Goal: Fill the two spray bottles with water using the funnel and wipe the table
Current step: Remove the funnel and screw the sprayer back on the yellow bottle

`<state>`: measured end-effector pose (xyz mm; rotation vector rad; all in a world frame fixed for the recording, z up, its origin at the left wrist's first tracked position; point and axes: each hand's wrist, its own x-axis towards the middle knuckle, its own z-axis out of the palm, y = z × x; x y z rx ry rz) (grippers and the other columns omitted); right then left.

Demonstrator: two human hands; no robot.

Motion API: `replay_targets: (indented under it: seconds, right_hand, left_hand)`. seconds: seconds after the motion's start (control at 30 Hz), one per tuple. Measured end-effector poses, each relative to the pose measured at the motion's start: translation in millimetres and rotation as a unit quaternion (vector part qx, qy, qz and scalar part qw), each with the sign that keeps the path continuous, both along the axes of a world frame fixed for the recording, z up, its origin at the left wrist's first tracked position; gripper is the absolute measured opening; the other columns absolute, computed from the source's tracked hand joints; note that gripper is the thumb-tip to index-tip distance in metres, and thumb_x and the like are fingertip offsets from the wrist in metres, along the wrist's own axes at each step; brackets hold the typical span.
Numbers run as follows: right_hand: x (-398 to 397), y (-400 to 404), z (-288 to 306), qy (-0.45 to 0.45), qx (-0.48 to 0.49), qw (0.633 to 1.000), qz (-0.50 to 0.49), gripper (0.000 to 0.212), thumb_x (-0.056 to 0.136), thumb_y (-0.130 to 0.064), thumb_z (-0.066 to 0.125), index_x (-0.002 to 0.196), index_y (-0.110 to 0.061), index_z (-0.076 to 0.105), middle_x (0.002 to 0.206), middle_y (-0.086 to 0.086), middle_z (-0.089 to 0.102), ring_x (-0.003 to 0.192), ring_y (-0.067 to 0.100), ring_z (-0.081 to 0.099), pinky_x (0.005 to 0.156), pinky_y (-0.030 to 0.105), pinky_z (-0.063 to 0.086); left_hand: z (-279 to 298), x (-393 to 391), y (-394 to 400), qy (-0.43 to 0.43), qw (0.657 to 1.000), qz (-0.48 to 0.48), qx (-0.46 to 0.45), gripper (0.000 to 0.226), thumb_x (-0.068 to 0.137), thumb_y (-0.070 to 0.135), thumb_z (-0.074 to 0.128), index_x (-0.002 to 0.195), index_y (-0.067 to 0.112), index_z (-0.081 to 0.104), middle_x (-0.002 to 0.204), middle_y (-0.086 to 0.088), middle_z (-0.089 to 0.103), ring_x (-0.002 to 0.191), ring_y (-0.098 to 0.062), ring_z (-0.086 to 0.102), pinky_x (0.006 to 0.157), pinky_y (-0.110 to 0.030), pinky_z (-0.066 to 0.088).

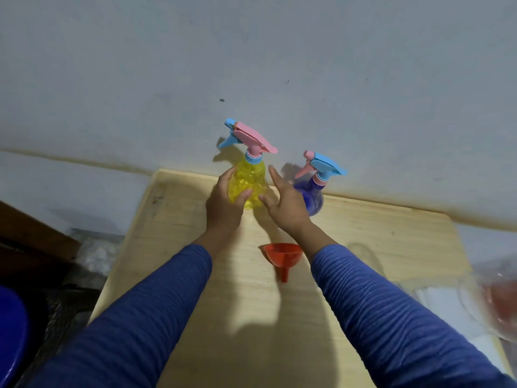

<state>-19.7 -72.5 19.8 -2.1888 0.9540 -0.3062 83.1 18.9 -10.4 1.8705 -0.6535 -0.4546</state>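
Dim light; soft shadows on table (391,233); blurred, warped edges.

Head view; close, downward onto table (391,236).

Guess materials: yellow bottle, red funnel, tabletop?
Yellow bottle: looks like thin translucent plastic, glossy; light passes through and glints on its faceted body. Its pink and blue sprayer head looks like opaque plastic. Red funnel: opaque moulded plastic, smooth, slight sheen, thin even rim. Tabletop: pale wood or wood-look laminate, matte; faint grain lines show, but which one is unclear.
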Motion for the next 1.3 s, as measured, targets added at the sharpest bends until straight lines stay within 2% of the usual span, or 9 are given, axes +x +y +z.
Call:
replay_targets:
  seconds: [0.07,0.17,0.3,0.4,0.47,0.6,0.73,0.9,1.3]
  right_hand:
    - [-8,0,7,0.074,-0.042,0.996,0.033,0.064,0.091,-0.022,0.058,0.147,-0.018,0.026,0.148,0.008,0.038,0.134,0.023,0.039,0.105,0.025,0.030]
    - [-19,3,20,0.183,-0.099,0.975,0.080,0.056,0.094,-0.029,0.052,0.144,-0.014,0.031,0.146,0.013,0.037,0.132,0.028,0.040,0.104,0.033,0.035]
    - [-37,15,43,0.227,-0.148,0.960,0.069,0.046,0.096,-0.032,0.043,0.134,-0.008,0.039,0.139,0.016,0.042,0.125,0.031,0.045,0.097,0.037,0.040]
    - [-52,23,65,0.221,-0.168,0.959,0.051,0.059,0.094,-0.038,0.045,0.142,-0.009,0.026,0.148,0.017,0.028,0.131,0.032,0.038,0.101,0.042,0.038]
    - [-62,29,83,0.194,-0.182,0.963,0.046,0.061,0.093,-0.038,0.046,0.143,-0.010,0.024,0.150,0.014,0.024,0.135,0.031,0.032,0.105,0.043,0.035]
    - [-83,44,117,0.169,-0.216,0.961,0.042,0.064,0.094,-0.036,0.045,0.145,-0.007,0.020,0.149,0.013,0.027,0.137,0.028,0.028,0.108,0.041,0.031]
    - [-109,62,146,0.129,-0.238,0.963,0.012,0.049,0.094,-0.031,0.044,0.135,-0.006,0.035,0.135,0.014,0.041,0.128,0.028,0.038,0.102,0.039,0.035]
    - [-143,84,173,0.123,-0.251,0.959,-0.055,0.052,0.094,-0.034,0.046,0.135,-0.005,0.033,0.137,0.014,0.040,0.127,0.028,0.040,0.099,0.037,0.037]
    - [-222,173,181,0.154,-0.230,0.938,-0.210,0.051,0.094,-0.032,0.045,0.134,-0.002,0.033,0.136,0.016,0.041,0.128,0.029,0.037,0.100,0.036,0.035]
  left_hand:
    - [4,-2,6,-0.043,0.998,-0.020,0.048,0.064,0.086,0.028,0.064,0.141,0.014,0.034,0.141,-0.004,0.044,0.125,-0.018,0.043,0.095,-0.020,0.030]
    - [11,-9,16,-0.103,0.980,-0.069,0.156,0.064,0.088,0.032,0.060,0.139,0.004,0.034,0.136,-0.017,0.045,0.127,-0.032,0.038,0.103,-0.034,0.030]
    - [44,-31,28,-0.153,0.932,-0.123,0.305,0.057,0.092,0.042,0.049,0.136,0.008,0.036,0.136,-0.015,0.043,0.130,-0.031,0.033,0.102,-0.043,0.035]
    - [77,-50,35,-0.207,0.908,-0.126,0.343,0.061,0.095,0.041,0.044,0.143,0.008,0.024,0.143,-0.014,0.036,0.136,-0.030,0.025,0.104,-0.043,0.031]
    - [98,-62,40,-0.236,0.900,-0.115,0.347,0.062,0.097,0.040,0.041,0.144,0.007,0.018,0.145,-0.014,0.032,0.139,-0.029,0.020,0.106,-0.042,0.029]
    - [137,-86,50,-0.263,0.902,-0.087,0.331,0.054,0.095,0.039,0.044,0.137,0.008,0.030,0.133,-0.018,0.040,0.124,-0.034,0.041,0.096,-0.043,0.038]
    - [169,-109,58,-0.326,0.886,-0.098,0.315,0.063,0.097,0.035,0.042,0.146,0.007,0.015,0.140,-0.016,0.037,0.125,-0.032,0.041,0.094,-0.042,0.040]
    - [207,-138,67,-0.386,0.869,-0.135,0.280,0.051,0.097,0.034,0.043,0.136,0.005,0.029,0.138,-0.019,0.039,0.127,-0.033,0.039,0.094,-0.042,0.039]
    - [203,-199,116,-0.474,0.810,-0.283,0.198,0.051,0.097,0.034,0.042,0.136,0.004,0.028,0.137,-0.017,0.039,0.125,-0.032,0.040,0.098,-0.044,0.036]
